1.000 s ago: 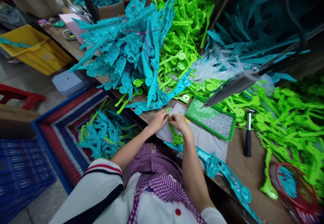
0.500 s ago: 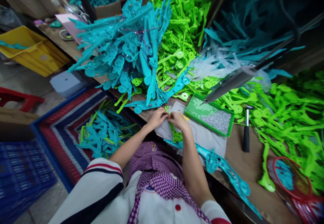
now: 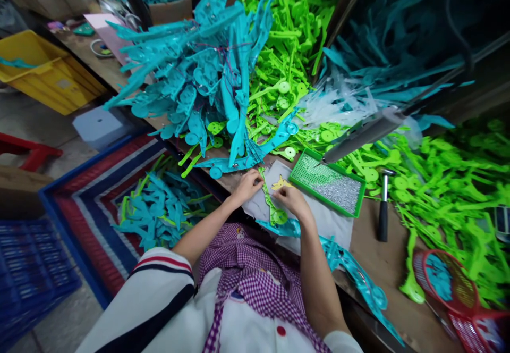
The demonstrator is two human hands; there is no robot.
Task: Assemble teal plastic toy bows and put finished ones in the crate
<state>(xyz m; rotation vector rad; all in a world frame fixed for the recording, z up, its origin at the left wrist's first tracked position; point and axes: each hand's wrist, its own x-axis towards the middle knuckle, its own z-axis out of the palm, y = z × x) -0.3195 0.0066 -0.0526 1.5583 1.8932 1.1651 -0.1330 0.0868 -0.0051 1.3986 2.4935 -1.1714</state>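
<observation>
**Hands on green part at near table edge**

My left hand (image 3: 247, 185) pinches the upper end of a green plastic part (image 3: 271, 204) lying on a grey cloth (image 3: 319, 225) at the near edge of the table (image 3: 394, 262). My right hand (image 3: 292, 200) rests fingers-down on the part's middle, beside a yellow piece (image 3: 280, 184). A green tray of screws (image 3: 329, 183) sits just beyond the cloth, a hammer (image 3: 383, 209) to its right.

Screw tray (image 3: 329, 184) sits on worktop (image 3: 392, 260) right of cloth (image 3: 319, 225); hammer (image 3: 383, 209) right of tray; parts heap (image 3: 207, 82) behind; crate (image 3: 87, 204) left on floor.
</observation>
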